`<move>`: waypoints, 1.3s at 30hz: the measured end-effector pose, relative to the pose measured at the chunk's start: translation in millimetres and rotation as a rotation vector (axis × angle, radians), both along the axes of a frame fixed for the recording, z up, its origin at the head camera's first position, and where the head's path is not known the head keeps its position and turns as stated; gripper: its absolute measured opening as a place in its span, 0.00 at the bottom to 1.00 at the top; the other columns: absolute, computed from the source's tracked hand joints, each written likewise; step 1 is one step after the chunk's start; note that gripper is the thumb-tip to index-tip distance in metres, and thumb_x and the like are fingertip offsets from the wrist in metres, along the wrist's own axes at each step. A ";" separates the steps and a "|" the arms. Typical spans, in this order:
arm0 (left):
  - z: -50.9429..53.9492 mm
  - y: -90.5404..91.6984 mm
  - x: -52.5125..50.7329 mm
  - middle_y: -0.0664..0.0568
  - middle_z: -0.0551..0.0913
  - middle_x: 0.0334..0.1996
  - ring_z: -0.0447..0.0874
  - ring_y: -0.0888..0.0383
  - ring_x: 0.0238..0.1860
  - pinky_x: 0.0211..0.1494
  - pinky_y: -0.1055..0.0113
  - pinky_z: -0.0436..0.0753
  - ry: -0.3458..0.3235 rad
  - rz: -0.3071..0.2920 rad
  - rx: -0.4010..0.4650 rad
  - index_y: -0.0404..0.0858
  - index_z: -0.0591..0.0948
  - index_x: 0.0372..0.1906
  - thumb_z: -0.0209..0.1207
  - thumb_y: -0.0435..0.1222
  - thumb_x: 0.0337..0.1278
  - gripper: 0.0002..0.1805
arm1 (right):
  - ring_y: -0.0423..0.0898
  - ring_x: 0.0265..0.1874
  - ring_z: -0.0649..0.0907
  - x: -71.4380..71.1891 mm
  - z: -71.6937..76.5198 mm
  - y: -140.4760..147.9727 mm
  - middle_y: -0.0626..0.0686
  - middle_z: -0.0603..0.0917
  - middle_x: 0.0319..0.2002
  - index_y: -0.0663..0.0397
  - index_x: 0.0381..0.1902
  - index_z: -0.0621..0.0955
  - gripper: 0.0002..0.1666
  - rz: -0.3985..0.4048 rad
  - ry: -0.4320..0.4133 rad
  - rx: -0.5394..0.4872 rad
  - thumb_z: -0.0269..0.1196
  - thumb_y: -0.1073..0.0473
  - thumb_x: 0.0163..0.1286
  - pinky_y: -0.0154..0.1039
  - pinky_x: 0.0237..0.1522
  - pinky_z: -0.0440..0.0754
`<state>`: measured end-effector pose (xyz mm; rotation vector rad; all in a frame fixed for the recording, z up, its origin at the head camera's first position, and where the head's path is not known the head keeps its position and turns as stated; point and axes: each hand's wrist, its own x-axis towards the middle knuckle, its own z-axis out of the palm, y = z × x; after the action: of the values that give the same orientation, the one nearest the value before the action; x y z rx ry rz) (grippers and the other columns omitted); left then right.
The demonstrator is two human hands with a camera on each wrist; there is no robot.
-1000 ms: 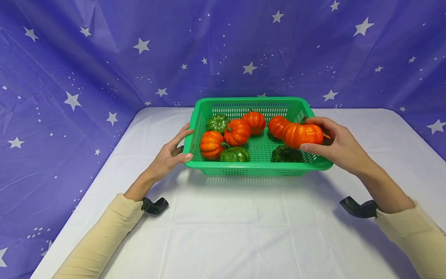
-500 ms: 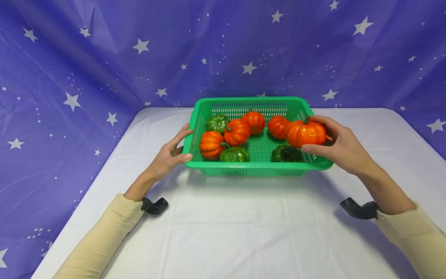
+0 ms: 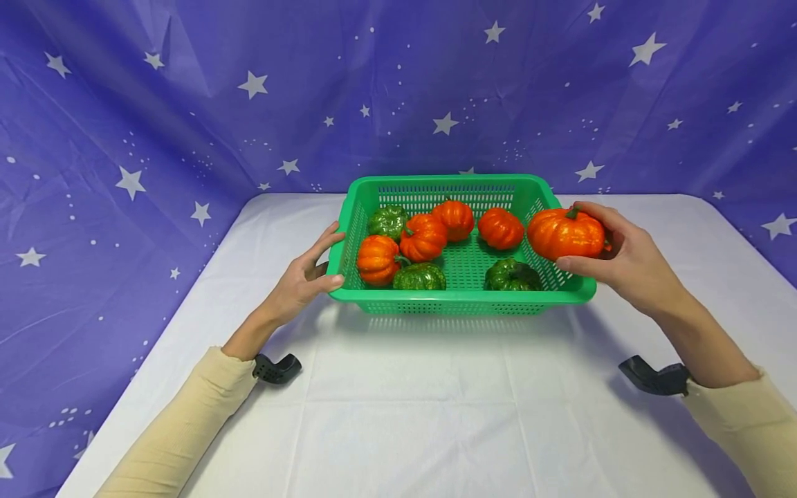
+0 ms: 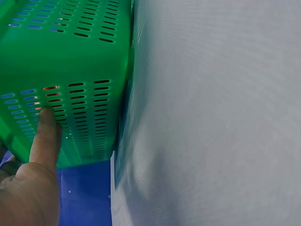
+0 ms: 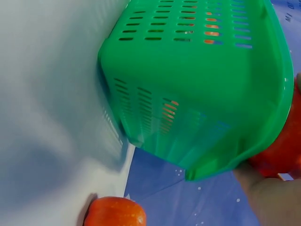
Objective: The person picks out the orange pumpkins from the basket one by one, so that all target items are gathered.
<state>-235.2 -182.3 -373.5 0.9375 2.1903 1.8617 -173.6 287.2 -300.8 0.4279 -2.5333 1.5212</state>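
My right hand holds a small orange pumpkin with a green stem, thumb in front and fingers behind, over the right rim of a green slotted basket. In the right wrist view this pumpkin shows only in part. My left hand touches the basket's left end, thumb and fingers spread. In the left wrist view a straight finger presses against the slotted outer wall. Inside the basket lie several orange pumpkins and several green ones.
Another orange pumpkin lies on the white tablecloth, beyond the basket's right end in the right wrist view. A purple curtain with stars hangs behind the table. Each wrist carries a black mount.
My right hand has moved right with the pumpkin, from inside the basket's right part to over its right rim. The orange and green pumpkins beneath are more visible. My left hand stays put.
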 end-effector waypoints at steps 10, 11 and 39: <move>0.7 0.4 0.0 0.53 0.41 0.80 0.41 0.52 0.77 0.73 0.43 0.52 0.015 0.010 -0.020 0.36 0.58 0.77 0.58 0.34 0.61 0.39 | 0.45 0.52 0.75 -3.3 -6.8 16.6 0.50 0.71 0.62 0.51 0.74 0.64 0.45 -0.037 -0.008 0.001 0.68 0.71 0.62 0.26 0.41 0.81; 0.8 0.5 0.0 0.54 0.42 0.79 0.41 0.53 0.77 0.73 0.44 0.52 0.016 0.012 -0.021 0.36 0.58 0.77 0.58 0.34 0.61 0.39 | 0.45 0.52 0.75 -4.1 -7.5 18.6 0.49 0.71 0.62 0.51 0.74 0.64 0.45 -0.041 -0.004 0.000 0.68 0.71 0.62 0.26 0.41 0.80; 1.1 1.0 2.0 0.60 0.41 0.79 0.48 0.43 0.76 0.72 0.43 0.56 -0.022 -0.007 0.010 0.37 0.56 0.77 0.59 0.37 0.63 0.41 | 0.41 0.51 0.74 -6.4 -22.8 62.4 0.52 0.71 0.58 0.55 0.67 0.70 0.30 -0.009 0.041 -0.263 0.57 0.75 0.69 0.21 0.47 0.75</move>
<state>-233.2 -181.4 -372.4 0.9204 2.1647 1.8723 -180.0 349.6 -323.6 0.4042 -2.2581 1.7898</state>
